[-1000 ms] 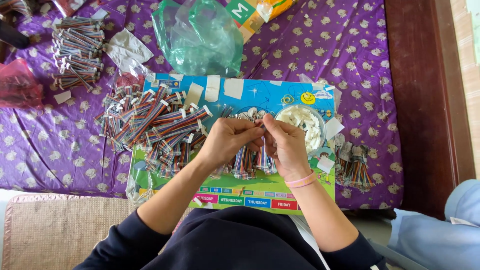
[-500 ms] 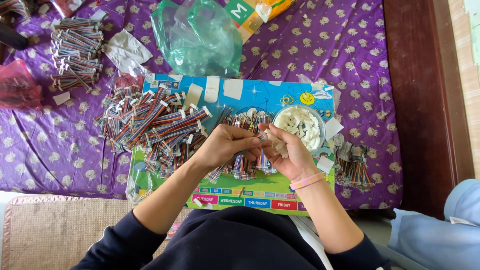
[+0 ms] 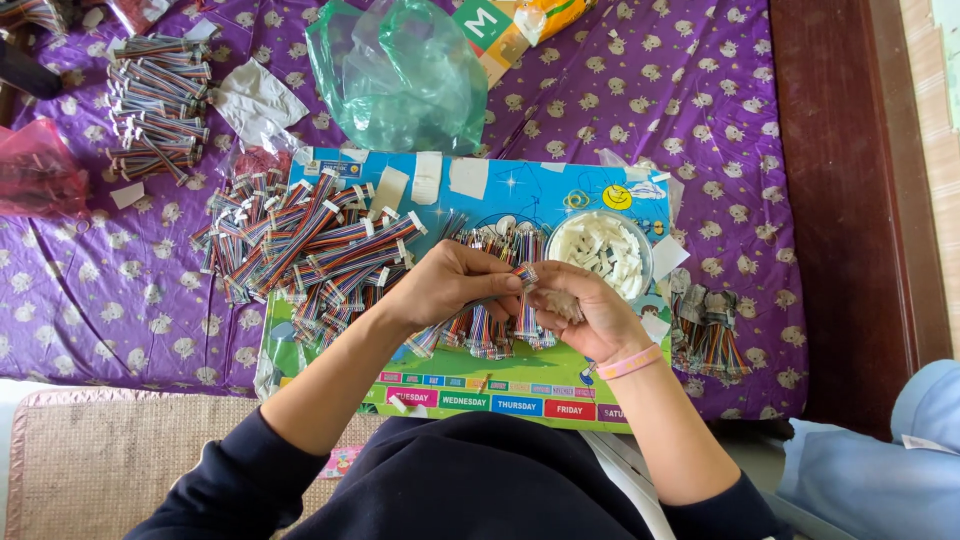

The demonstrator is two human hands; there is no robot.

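My left hand (image 3: 450, 285) and my right hand (image 3: 580, 310) meet over a colourful board (image 3: 560, 195). Together they pinch a small bundle of multicoloured ribbon wires (image 3: 524, 273) between the fingertips. My right palm faces up and wears a pink wristband. Under the hands lies a row of the same wire bundles (image 3: 490, 330). A larger heap of wire bundles (image 3: 300, 245) sits to the left of my left hand. Just beyond my right hand stands a round clear bowl of small white pieces (image 3: 600, 250).
A green plastic bag (image 3: 400, 70) lies beyond the board on the purple patterned cloth (image 3: 80, 290). More wire bundles (image 3: 155, 100) are stacked at far left, and a small pile (image 3: 705, 335) at right. A red bag (image 3: 35, 170) is at the left edge, a dark wooden frame (image 3: 850, 200) on the right.
My hands have dropped slightly toward me and to the right, uncovering the bowl. My right palm has turned upward while both hands keep the small wire bundle.
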